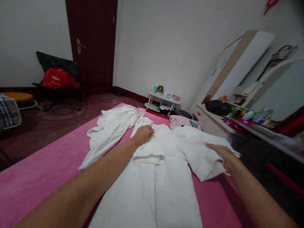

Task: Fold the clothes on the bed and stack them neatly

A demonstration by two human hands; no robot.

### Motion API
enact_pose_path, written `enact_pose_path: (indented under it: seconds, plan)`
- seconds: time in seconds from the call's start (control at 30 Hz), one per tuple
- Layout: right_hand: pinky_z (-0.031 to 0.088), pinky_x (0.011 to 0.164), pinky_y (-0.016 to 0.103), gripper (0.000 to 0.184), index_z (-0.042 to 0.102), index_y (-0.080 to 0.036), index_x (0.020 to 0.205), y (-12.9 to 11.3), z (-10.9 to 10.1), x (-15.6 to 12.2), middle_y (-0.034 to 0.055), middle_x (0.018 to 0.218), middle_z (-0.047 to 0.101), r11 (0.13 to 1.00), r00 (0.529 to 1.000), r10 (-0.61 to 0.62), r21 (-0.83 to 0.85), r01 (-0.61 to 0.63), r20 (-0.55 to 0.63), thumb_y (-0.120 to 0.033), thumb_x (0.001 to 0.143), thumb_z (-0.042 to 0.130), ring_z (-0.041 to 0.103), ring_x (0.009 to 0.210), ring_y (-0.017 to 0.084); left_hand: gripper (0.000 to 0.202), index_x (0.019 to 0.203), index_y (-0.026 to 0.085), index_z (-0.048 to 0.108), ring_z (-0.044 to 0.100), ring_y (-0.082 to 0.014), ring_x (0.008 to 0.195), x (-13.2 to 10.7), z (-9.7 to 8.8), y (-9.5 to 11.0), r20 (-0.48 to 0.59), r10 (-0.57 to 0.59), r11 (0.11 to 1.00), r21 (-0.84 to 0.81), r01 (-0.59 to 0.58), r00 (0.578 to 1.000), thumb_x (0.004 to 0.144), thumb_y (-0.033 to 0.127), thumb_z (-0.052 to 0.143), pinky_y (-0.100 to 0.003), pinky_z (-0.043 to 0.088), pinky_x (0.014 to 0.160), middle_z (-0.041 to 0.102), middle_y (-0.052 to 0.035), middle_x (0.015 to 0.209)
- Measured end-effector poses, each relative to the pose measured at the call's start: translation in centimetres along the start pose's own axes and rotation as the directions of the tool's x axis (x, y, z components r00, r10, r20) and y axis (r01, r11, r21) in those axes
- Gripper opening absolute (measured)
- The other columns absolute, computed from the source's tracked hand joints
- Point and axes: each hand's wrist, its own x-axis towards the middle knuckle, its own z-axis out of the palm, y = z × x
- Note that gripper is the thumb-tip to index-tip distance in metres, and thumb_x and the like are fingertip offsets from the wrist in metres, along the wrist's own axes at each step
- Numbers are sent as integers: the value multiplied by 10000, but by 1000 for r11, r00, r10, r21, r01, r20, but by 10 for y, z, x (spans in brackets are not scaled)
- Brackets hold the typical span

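A white short-sleeved shirt (142,186) lies spread lengthwise on a pink bed (47,177), its collar end away from me. Its left sleeve is folded inward over the body of the shirt. At that shoulder, my left hand (144,134) presses down with fingers curled on the cloth. My right hand (224,155) grips the outer part of the right sleeve (201,152), thumb on top and the other fingers hidden beneath. That sleeve is lifted a little off the bed. Left of the shirt lies another crumpled white garment (114,122).
Folded pink clothing (185,122) lies at the bed's far edge. A white shelf stand (163,97) stands beyond it. A cluttered dressing table (213,123) is to the right. At the back left, a chair (59,61) holds a red bag (58,78) near the door (95,47).
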Motion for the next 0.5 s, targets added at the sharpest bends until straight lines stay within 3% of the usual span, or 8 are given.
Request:
enact_pose_path:
  seconds: [0.03, 0.07, 0.13, 0.17, 0.23, 0.3, 0.4, 0.5]
  plan:
    - [542, 686, 330, 450, 599, -41, 1158, -20, 0, -4, 259, 1123, 647, 962, 992, 67, 259, -93, 106, -334, 833, 495, 680, 912, 282, 304, 1052, 202, 649, 553, -217, 1058, -1, -3, 1, -80, -3, 999, -33, 0, 997, 923, 298, 391, -338, 436, 927, 625, -92, 1084]
    - [541, 711, 307, 480, 554, -42, 1226, -41, 2, -11, 263, 1215, 600, 935, 987, 34, 343, -87, 157, -335, 862, 444, 672, 958, 262, 315, 1128, 205, 610, 529, -214, 1108, -1, -5, 1, -175, -25, 997, -78, 12, 984, 928, 314, 393, -339, 418, 971, 597, -91, 1154]
    - [528, 776, 280, 517, 464, -129, 1339, -81, 11, -32, 200, 1372, 502, 837, 940, -198, 548, 14, 278, -383, 890, 438, 641, 1046, 226, 365, 1234, 201, 524, 508, -208, 1149, -3, -10, 0, -341, -126, 976, -212, 54, 931, 935, 361, 387, -343, 400, 1011, 554, -98, 1224]
    - [526, 782, 285, 542, 405, -187, 1384, -97, 19, -44, 160, 1439, 438, 761, 857, -385, 644, 84, 343, -401, 888, 456, 629, 1069, 223, 390, 1258, 198, 492, 521, -205, 1134, -3, -11, -3, -386, -196, 950, -302, 78, 901, 937, 389, 380, -343, 412, 1001, 555, -101, 1217]
    - [521, 805, 310, 616, 292, -284, 1441, -117, 36, -67, 97, 1531, 299, 703, 628, -603, 700, 126, 492, -406, 875, 502, 599, 1127, 240, 444, 1294, 197, 438, 579, -191, 1046, -4, -10, -11, -380, -347, 852, -510, 118, 858, 940, 451, 350, -334, 466, 922, 588, -98, 1162]
    - [511, 801, 298, 673, 265, -275, 1448, -119, 54, -84, 110, 1524, 307, 740, 556, -628, 639, 210, 544, -398, 848, 544, 609, 1107, 237, 517, 1321, 195, 394, 635, -175, 913, -3, -6, -22, -266, -495, 686, -704, 184, 827, 941, 524, 273, -316, 511, 799, 629, -95, 1091]
    - [488, 755, 295, 543, 491, -186, 1293, -93, 71, -91, 139, 1268, 582, 851, 701, -524, 261, 456, 484, -407, 804, 572, 649, 921, 215, 621, 1262, 164, 463, 663, -169, 765, -2, 1, -35, -28, -575, 511, -793, 332, 818, 905, 620, 239, -297, 520, 700, 681, -100, 971]
    - [441, 703, 307, 327, 655, -177, 968, -57, 70, -91, 89, 906, 685, 777, 789, -456, -247, 579, 412, -433, 777, 584, 617, 783, 219, 617, 1101, 144, 612, 669, -204, 800, 4, -5, -37, 96, -505, 647, -615, 450, 858, 805, 661, 450, -298, 505, 740, 706, -109, 918]
